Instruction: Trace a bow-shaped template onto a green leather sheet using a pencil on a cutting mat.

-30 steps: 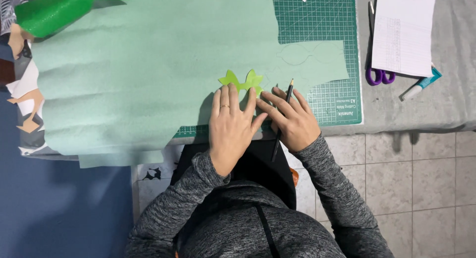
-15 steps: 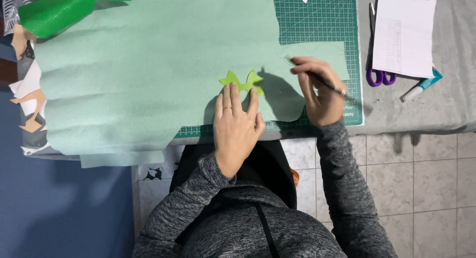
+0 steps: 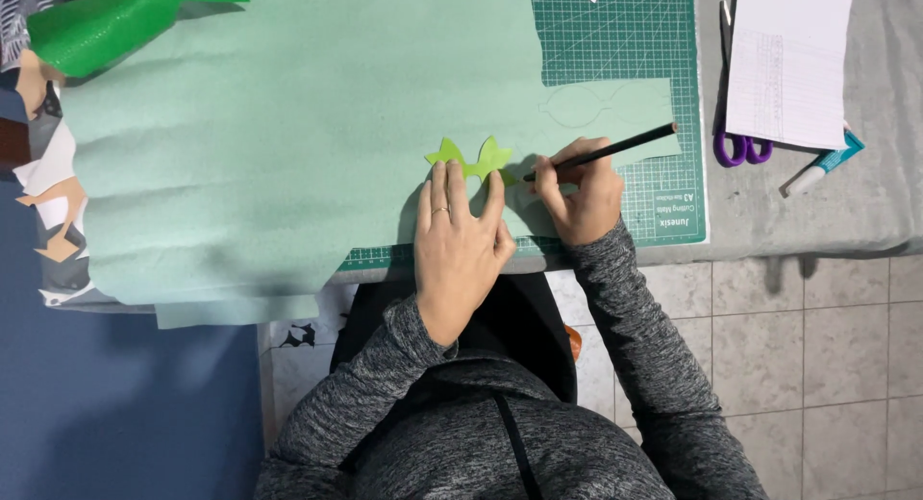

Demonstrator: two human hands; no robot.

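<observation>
The left hand (image 3: 460, 240) lies flat, fingers spread, pinning a bright green cutout (image 3: 470, 158) onto the pale green sheet (image 3: 288, 144). The right hand (image 3: 577, 194) is closed around a pencil (image 3: 606, 153), its tip at the cutout's edge.

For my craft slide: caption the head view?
Left hand pins a green template on pale foam sheet; right hand traces with a pencil.

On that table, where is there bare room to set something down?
The grey cloth right of the cutting mat, below the glue stick, is bare. The pale green sheet is open leftward. It is crowded around the hands and template.
</observation>
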